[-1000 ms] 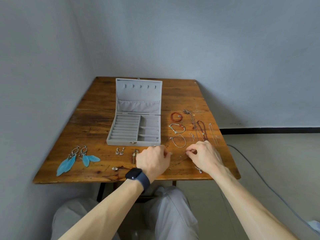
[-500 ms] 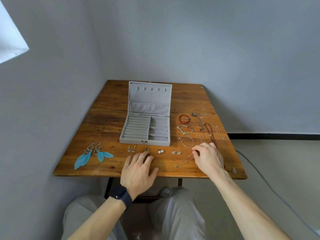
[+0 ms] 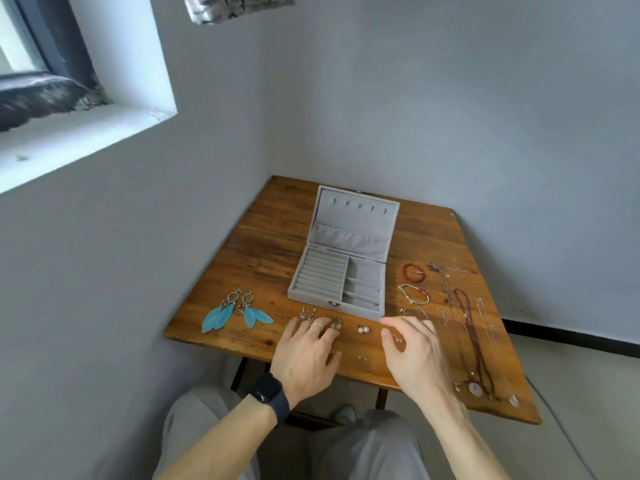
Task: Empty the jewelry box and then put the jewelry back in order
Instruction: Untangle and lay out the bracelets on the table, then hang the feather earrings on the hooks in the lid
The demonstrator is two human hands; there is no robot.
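**Box open and facing me, jewelry spread around it**

The grey jewelry box (image 3: 341, 271) sits mid-surface (image 3: 263, 258). Its long side runs left to right, turned slightly. The clasp side faces me, and the lid (image 3: 356, 220) stands up at the far side, leaning a little back. Inside, the ridged rows are on the left and the divided slots on the right.

My left hand (image 3: 304, 355) lies flat on the surface just in front of the box's left corner. Its fingers are straight and spread and hold nothing. Their tips are beside a small earring (image 3: 336, 323). There is a ring (image 3: 316, 325) on one finger and a dark watch (image 3: 270, 398) on the wrist.

My right hand (image 3: 417, 358) is near the box's right front corner. Its fingers are loosely curved and the thumb is apart from them, gripping nothing. A tiny piece (image 3: 397, 338) shows in the gap; I cannot tell whether I touch it.

- **Between my hands:** a pair of pearl earrings (image 3: 363, 329), with small studs (image 3: 362, 357) nearer me.
- **Left of the box:** two blue feather earrings (image 3: 235, 311), hooks away from me and feathers fanning toward the near edge.
- **Right of the box:** a red bracelet (image 3: 412, 272) and, nearer me, a pale cord bracelet (image 3: 415, 294).
- **Beyond those:** the necklaces (image 3: 474, 334) lie stretched from far to near, pendants at the near edge.
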